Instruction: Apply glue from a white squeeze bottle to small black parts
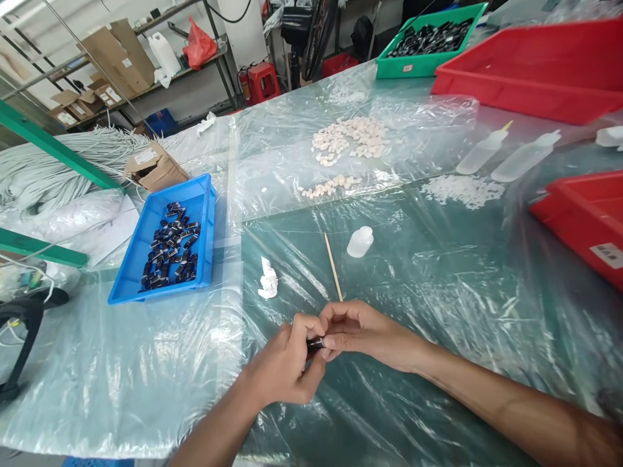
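A small black cylindrical part (315, 344) is held between both hands over the plastic-covered table. My left hand (294, 363) is closed around its left end, thumb and fingers pinching it. At its other end, the fingertips of my right hand (353, 331) are pressed together; whether they pinch a second small piece is hidden. A thin wooden stick (333, 264) lies just beyond my right hand. Past it sit a small translucent white plastic piece (360, 241) and, to the left, a crumpled white tissue (268, 280).
A blue tray (210, 237) with several black parts stands at left. Pale pink pieces (363, 136) and white bits (462, 189) lie in piles farther back. Two squeeze bottles (525, 155), red bins (525, 87) and a green bin (403, 68) of black parts occupy the right side.
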The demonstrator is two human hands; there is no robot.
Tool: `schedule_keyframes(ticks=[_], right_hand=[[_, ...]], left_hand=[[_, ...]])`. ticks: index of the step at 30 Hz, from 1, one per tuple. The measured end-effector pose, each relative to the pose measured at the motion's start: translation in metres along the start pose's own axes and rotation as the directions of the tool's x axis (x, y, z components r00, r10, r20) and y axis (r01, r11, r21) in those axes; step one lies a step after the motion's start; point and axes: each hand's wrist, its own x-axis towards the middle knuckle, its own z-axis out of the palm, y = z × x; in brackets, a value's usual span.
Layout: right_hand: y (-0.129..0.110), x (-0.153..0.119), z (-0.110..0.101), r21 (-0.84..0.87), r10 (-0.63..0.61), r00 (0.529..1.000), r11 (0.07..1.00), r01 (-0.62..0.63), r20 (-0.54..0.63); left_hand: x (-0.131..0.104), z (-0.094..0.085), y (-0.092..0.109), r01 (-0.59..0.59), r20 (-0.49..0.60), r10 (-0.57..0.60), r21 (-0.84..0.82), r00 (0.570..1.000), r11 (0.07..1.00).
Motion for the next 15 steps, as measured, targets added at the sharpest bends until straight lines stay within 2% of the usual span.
schedule_keyframes(ticks=[4,8,11,15], right_hand=[[0.0,0.001,0.001,0.006,0.019,1.0,1.0,-0.019,-0.009],[-0.001,0.001,0.002,-0.005,0.024,1.0,1.0,-0.024,0.004],[-0.005,0.001,0.001,-0.033,-0.003,1.0,0.999,0.004,0.017],[-0.009,0.003,-0.005,-0.114,-0.056,0.998,0.992,0.054,-0.013]], left_hand=[[0.0,-0.002,0.001,0.05,0.067,-0.045,-0.073,0.997,0.996],[-0.002,0.001,0.002,0.056,0.114,-0.024,-0.288,0.993,0.956],[-0.004,0.006,0.002,0.079,0.069,-0.056,-0.398,0.996,0.914],[-0.007,0.009,-0.001,0.117,-0.058,-0.146,-0.346,0.988,0.931]])
